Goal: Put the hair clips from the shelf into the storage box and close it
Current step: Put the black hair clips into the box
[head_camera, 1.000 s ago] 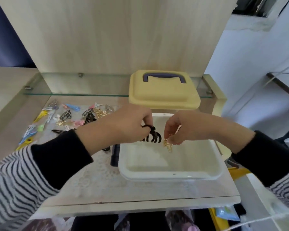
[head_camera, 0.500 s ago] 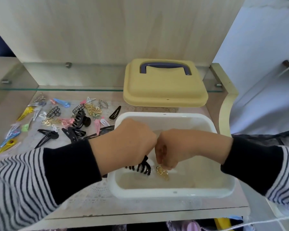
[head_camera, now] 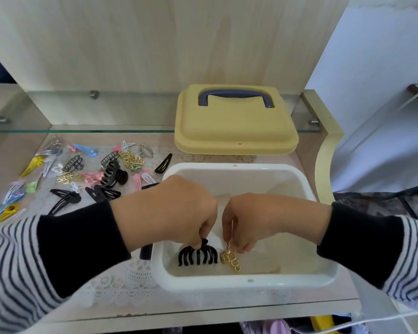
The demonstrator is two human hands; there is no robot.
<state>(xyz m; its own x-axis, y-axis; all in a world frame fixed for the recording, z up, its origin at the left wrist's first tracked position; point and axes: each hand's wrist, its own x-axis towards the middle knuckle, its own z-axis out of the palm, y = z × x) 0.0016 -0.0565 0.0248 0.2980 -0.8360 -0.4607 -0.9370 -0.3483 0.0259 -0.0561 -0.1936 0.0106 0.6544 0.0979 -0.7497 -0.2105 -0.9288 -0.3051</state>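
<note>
Hands: two, both lowered into the storage box [head_camera: 239, 282]; left hand [head_camera: 179, 213] pinches the top of a black claw clip [head_camera: 198, 255], right hand [head_camera: 251, 220] pinches a gold clip [head_camera: 232, 257] of linked rings.
Clips in box: two, side by side near the front wall; black one teeth-down on the floor, gold one just to its right, contact with the floor not clear.
Clips on shelf: loose clips [head_camera: 82, 169] scattered left of the box, well over a dozen, too crowded to count exactly; among them one large black claw [head_camera: 114, 173], flat black snap clips, plus gold, pink, blue, yellow and green ones.
Box and lid: one white box, open; one yellow lid [head_camera: 234, 131] with one blue-grey handle [head_camera: 234, 95], behind the box, over the front edge of the glass shelf [head_camera: 82, 128].
Surface: pale wooden shelf [head_camera: 203, 307] under a white lace mat [head_camera: 121, 280].
Room: pale wood back panel [head_camera: 155, 44]; white wall [head_camera: 384, 68] at right.
In the way: black cuffs and wrists across the box's middle; dark bar [head_camera: 145, 251] by the left wall, half hidden under the left forearm.
</note>
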